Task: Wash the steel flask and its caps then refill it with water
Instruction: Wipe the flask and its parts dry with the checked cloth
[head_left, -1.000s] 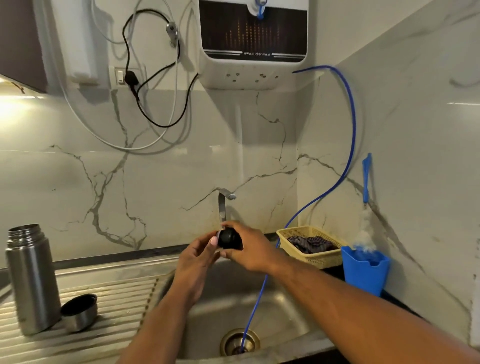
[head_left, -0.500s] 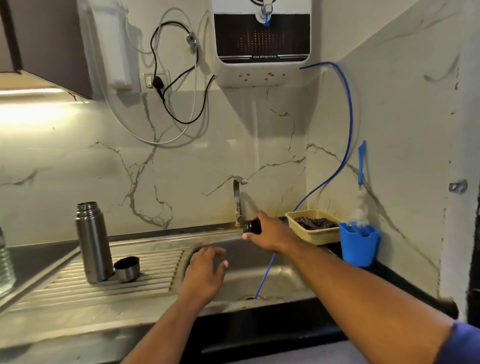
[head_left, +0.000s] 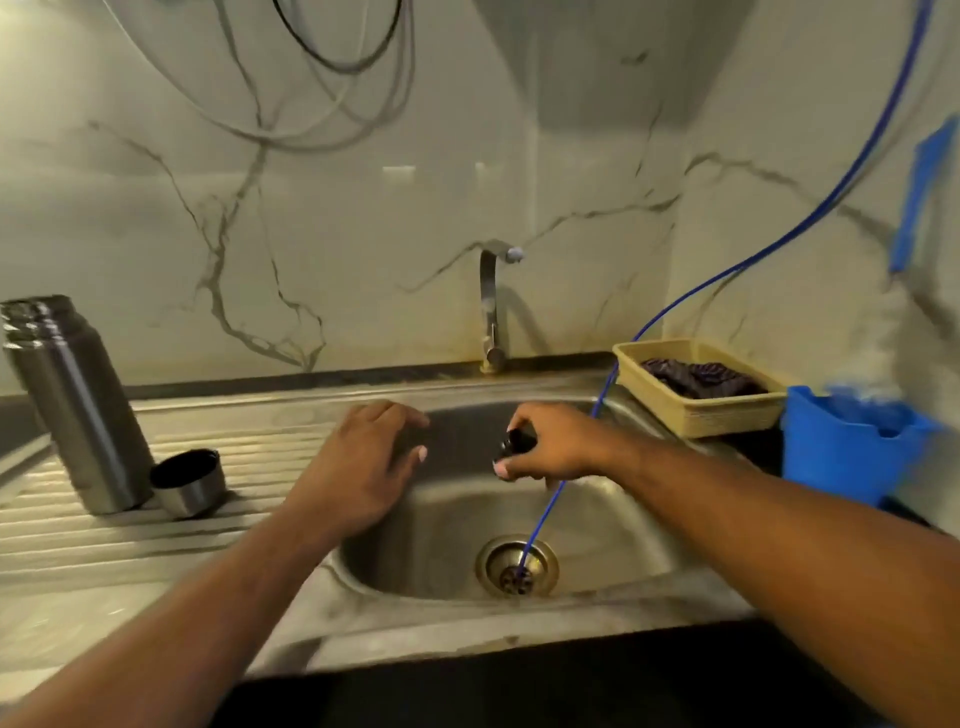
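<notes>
A blue tube runs down into the sink drain, just beside the right hand pinching a black cap; the left hand hovers spread, apart from the flask.

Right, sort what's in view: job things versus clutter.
Job: flask, steel cap, black cap in the right hand, tap, sink, left hand.
Clutter: basket with cloth, blue tub, blue hose, wall cables.
</notes>
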